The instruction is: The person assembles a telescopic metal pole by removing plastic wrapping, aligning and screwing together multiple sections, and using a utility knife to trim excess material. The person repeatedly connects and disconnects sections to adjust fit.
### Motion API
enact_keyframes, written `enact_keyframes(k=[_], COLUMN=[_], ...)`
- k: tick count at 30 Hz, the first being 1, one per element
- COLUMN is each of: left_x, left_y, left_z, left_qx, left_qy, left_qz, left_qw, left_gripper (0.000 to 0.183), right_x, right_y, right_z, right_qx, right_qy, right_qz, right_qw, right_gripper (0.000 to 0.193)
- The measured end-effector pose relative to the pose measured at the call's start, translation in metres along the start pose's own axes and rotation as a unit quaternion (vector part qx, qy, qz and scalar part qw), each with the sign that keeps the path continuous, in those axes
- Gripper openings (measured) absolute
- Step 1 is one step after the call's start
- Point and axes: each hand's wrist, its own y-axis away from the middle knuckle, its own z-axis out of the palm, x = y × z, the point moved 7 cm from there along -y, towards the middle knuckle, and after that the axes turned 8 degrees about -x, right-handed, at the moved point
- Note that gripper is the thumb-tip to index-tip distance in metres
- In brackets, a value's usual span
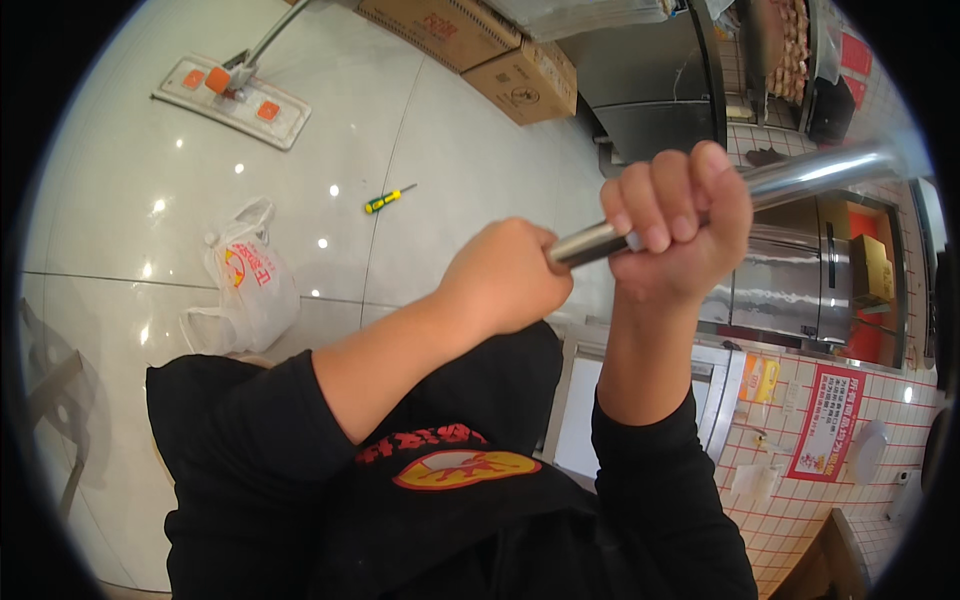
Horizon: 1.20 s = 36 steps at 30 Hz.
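Observation:
A shiny metal pole slants from the middle of the view up toward the right edge, where its far end blurs. My left hand is closed in a fist at the near end of it. Higher along the pole, my right hand wraps round it, with the fingers toward me and the thumb at the top. A short stretch of bare metal shows between the two hands. Both forearms are in black sleeves pushed up to the elbow.
A flat mop lies on the tiled floor at the upper left. Nearer are a yellow-green screwdriver and a white plastic bag. Cardboard boxes stand by a dark cabinet. At right are steel appliances and a tiled wall with a red sign.

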Motion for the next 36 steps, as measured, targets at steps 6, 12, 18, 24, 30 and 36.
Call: enact_keyframes(k=[6, 12, 18, 24, 30, 36], left_x=[0.007, 0.002, 0.007, -0.011, -0.028, -0.011], left_y=[0.003, 0.000, -0.008, -0.021, -0.029, -0.023], left_z=[-0.029, -0.042, -0.039, -0.011, -0.002, -0.014], left_qx=[0.030, 0.061, 0.106, -0.107, -0.045, 0.278], left_qy=[-0.068, -0.099, -0.101, 0.030, -0.061, -0.309], left_qz=[-0.013, -0.024, 0.065, -0.040, -0.060, 0.060], left_qw=[0.997, 0.993, 0.987, 0.993, 0.995, 0.908], left_gripper=[0.017, 0.014, 0.016, 0.018, 0.015, 0.010], right_x=[0.002, 0.009, 0.009, -0.016, -0.072, -0.066], right_y=[-0.013, -0.023, -0.014, -0.024, -0.034, -0.013], right_z=[0.014, 0.014, -0.003, -0.007, -0.042, -0.092], right_qx=[0.034, 0.059, 0.075, -0.158, -0.219, 0.056], right_qy=[0.044, 0.046, 0.035, 0.003, -0.205, -0.114], right_qz=[-0.023, -0.038, -0.052, -0.052, -0.027, -0.121], right_qw=[0.998, 0.997, 0.995, 0.986, 0.954, 0.985], right_gripper=[0.032, 0.033, 0.032, 0.028, 0.038, 0.037])
